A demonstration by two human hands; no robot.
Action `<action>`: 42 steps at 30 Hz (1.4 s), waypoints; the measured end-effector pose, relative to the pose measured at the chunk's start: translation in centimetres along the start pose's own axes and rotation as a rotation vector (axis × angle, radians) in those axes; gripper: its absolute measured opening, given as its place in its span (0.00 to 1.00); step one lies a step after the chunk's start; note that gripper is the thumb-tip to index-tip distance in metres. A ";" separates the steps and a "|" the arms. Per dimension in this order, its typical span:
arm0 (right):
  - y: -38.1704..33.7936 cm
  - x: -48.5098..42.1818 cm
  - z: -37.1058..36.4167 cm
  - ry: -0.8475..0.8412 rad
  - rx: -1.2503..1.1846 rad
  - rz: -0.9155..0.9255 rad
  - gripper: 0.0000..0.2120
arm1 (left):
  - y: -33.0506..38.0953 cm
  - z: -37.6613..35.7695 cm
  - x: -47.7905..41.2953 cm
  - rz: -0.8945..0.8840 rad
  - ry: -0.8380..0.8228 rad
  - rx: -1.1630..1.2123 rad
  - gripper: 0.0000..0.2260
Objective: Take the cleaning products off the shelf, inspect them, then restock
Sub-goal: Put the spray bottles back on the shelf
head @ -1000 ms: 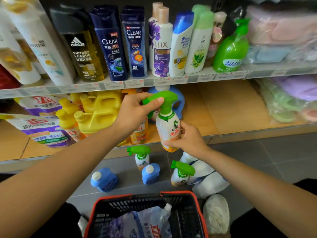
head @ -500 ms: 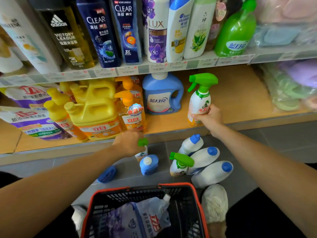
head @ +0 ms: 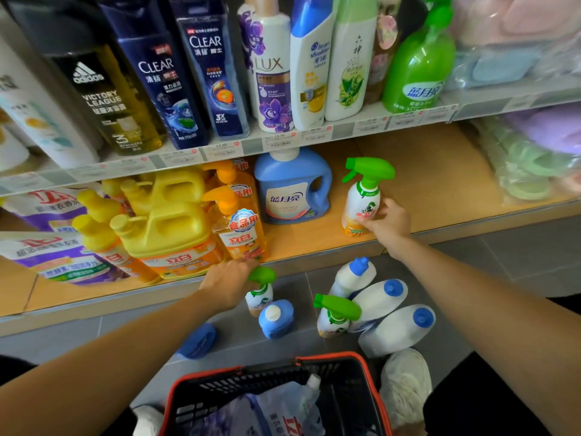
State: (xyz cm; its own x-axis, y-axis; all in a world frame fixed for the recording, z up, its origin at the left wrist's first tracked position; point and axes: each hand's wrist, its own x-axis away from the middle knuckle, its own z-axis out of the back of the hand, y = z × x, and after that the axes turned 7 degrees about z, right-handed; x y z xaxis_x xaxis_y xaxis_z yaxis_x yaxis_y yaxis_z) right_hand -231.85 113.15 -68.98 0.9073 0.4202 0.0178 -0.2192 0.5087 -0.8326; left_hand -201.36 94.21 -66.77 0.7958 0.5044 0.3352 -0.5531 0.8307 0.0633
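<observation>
The right hand [head: 388, 223] has its fingers curled around the lower part of a white spray bottle [head: 361, 196] with a green trigger. This bottle stands upright on the wooden lower shelf [head: 440, 171], near the front edge and just to the right of a blue detergent jug [head: 292, 190]. The left hand [head: 229, 284] is well apart from the right one and lower. It grips the green head of a second spray bottle [head: 260, 298], which stands on the grey floor in front of the shelf. Beside it on the floor there are a small blue bottle [head: 276, 319], a third spray bottle [head: 334, 316] and three white bottles [head: 380, 297] with blue caps, which lie on their sides and touch each other. Yellow jugs [head: 169, 221] stand on the shelf behind the left hand. At the bottom is a black basket [head: 371, 388] with a red rim, and a pouch [head: 283, 410] lies inside it.
</observation>
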 end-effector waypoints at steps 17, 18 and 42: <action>-3.6 -0.8 -0.8 -0.001 -0.128 -0.140 0.24 | 2.4 12.6 4.9 -0.115 0.383 0.657 0.17; -3.7 -1.2 -0.8 -0.002 -0.101 -0.127 0.23 | 2.3 12.7 4.9 -0.110 0.407 0.679 0.16; -6.5 -2.2 -0.8 -0.218 -0.037 0.099 0.13 | 5.5 11.4 0.2 0.117 0.388 1.341 0.11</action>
State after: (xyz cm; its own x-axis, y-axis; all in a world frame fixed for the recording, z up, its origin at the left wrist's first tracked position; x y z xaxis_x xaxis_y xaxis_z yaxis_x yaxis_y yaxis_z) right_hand -232.15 108.27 -64.05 0.7823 0.6209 0.0504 -0.2866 0.4305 -0.8559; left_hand -207.08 96.22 -55.65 0.6238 0.7695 0.1366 -0.2563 0.0364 0.9659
